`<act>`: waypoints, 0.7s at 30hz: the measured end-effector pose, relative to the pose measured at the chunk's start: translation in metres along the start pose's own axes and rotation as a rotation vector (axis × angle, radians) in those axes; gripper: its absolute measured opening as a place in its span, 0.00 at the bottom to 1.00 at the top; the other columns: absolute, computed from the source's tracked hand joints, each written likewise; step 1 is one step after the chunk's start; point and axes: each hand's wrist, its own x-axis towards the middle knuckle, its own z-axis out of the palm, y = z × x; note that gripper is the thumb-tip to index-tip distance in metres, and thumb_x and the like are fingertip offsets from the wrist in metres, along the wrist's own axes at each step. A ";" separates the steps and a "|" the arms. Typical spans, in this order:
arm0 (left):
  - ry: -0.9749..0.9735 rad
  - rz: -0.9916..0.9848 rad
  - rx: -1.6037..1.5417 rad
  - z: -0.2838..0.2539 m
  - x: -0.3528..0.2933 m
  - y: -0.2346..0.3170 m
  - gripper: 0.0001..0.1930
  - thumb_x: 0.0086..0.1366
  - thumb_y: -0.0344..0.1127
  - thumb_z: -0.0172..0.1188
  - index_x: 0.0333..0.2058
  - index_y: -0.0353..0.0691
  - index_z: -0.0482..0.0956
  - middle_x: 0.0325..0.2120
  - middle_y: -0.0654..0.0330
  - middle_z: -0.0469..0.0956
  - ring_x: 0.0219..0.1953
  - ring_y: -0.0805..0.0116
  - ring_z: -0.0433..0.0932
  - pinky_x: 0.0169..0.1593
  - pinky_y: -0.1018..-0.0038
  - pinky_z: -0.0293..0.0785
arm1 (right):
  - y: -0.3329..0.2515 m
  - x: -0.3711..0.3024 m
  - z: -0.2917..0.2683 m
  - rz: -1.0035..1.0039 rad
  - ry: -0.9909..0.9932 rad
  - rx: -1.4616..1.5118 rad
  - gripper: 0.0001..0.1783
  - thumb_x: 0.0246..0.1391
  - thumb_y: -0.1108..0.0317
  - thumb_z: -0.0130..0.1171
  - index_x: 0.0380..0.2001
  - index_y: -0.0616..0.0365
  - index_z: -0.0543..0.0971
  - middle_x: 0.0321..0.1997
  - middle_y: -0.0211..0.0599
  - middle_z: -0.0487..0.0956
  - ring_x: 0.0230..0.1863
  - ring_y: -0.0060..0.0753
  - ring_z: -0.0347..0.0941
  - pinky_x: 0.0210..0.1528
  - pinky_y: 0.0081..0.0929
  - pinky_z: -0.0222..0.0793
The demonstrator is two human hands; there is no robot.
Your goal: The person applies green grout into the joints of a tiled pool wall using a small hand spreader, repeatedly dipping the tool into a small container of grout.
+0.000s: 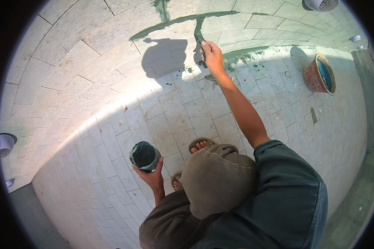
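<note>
My left hand (153, 177) is closed around the side of a round tub (139, 146), its inside and rim smeared with dark green paste. My right arm reaches forward to the tiled wall (99, 41). There my right hand (213, 57) has its fingers pinched together against a vertical tile joint. Whatever those fingers hold, if anything, is too small to make out. A strip of dark green paste (198, 29) covers that joint, just above the fingertips. It meets a longer green band (170, 27) that runs along a horizontal joint.
A reddish bucket (311, 78) with a blue inside stands on the tiled floor (178, 112) at the right. Dark green spots (257, 65) dot the floor along the wall's foot. Round white fittings (323, 4) stick out from the walls. My sandalled foot (200, 145) is below.
</note>
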 end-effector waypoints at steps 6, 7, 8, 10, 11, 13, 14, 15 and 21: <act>0.004 0.007 -0.012 -0.003 0.001 -0.004 0.46 0.47 0.25 0.76 0.61 0.35 0.56 0.52 0.52 0.67 0.55 0.60 0.70 0.57 0.66 0.70 | 0.015 -0.010 -0.004 0.214 -0.025 0.151 0.13 0.66 0.63 0.53 0.30 0.59 0.76 0.20 0.26 0.73 0.16 0.16 0.61 0.19 0.18 0.57; 0.003 0.004 0.000 -0.003 0.001 -0.003 0.46 0.47 0.26 0.76 0.61 0.35 0.56 0.52 0.51 0.67 0.55 0.60 0.70 0.58 0.66 0.70 | 0.014 -0.014 -0.005 0.226 -0.022 0.179 0.13 0.66 0.63 0.53 0.29 0.59 0.76 0.20 0.26 0.73 0.16 0.16 0.61 0.19 0.18 0.56; 0.002 0.000 0.012 -0.002 0.001 -0.002 0.46 0.47 0.26 0.76 0.61 0.35 0.56 0.52 0.51 0.67 0.55 0.59 0.70 0.58 0.66 0.70 | 0.013 -0.015 -0.005 0.211 -0.013 0.181 0.13 0.65 0.63 0.53 0.29 0.59 0.76 0.21 0.27 0.74 0.16 0.17 0.61 0.19 0.18 0.56; 0.001 -0.001 0.032 -0.002 0.001 -0.001 0.46 0.47 0.26 0.77 0.61 0.35 0.56 0.52 0.51 0.67 0.56 0.59 0.70 0.58 0.66 0.70 | 0.007 -0.018 -0.003 0.179 0.006 0.184 0.13 0.65 0.63 0.53 0.30 0.60 0.76 0.21 0.28 0.74 0.16 0.17 0.62 0.19 0.18 0.57; 0.004 0.001 0.042 -0.003 0.001 0.000 0.46 0.47 0.26 0.77 0.61 0.35 0.56 0.52 0.51 0.67 0.56 0.59 0.70 0.58 0.65 0.70 | -0.001 -0.019 0.002 0.180 0.035 0.177 0.13 0.65 0.63 0.53 0.30 0.60 0.76 0.21 0.29 0.75 0.16 0.17 0.62 0.19 0.18 0.57; 0.005 0.003 0.050 -0.004 0.000 0.001 0.46 0.47 0.26 0.77 0.61 0.35 0.56 0.52 0.51 0.67 0.56 0.59 0.69 0.58 0.65 0.69 | -0.021 -0.019 0.013 0.180 0.094 0.162 0.12 0.65 0.64 0.53 0.30 0.61 0.76 0.22 0.30 0.76 0.16 0.17 0.63 0.19 0.19 0.57; 0.000 0.002 0.046 -0.003 0.000 0.001 0.46 0.47 0.26 0.77 0.61 0.35 0.56 0.52 0.51 0.66 0.56 0.59 0.69 0.58 0.65 0.69 | -0.028 -0.016 0.016 0.163 0.107 0.171 0.12 0.65 0.64 0.53 0.30 0.61 0.76 0.23 0.31 0.76 0.16 0.17 0.63 0.19 0.19 0.58; -0.005 0.001 0.042 -0.002 0.000 0.001 0.46 0.47 0.26 0.77 0.61 0.35 0.56 0.52 0.52 0.66 0.56 0.60 0.69 0.58 0.65 0.69 | -0.036 -0.013 0.019 0.146 0.120 0.181 0.12 0.65 0.65 0.53 0.31 0.62 0.76 0.24 0.33 0.77 0.16 0.17 0.64 0.19 0.19 0.58; 0.003 0.014 0.017 -0.004 0.000 -0.002 0.46 0.47 0.25 0.77 0.61 0.35 0.56 0.52 0.52 0.66 0.56 0.60 0.69 0.57 0.66 0.70 | -0.075 -0.011 0.030 0.051 0.116 0.308 0.10 0.66 0.67 0.52 0.36 0.65 0.75 0.26 0.36 0.78 0.17 0.18 0.65 0.19 0.19 0.60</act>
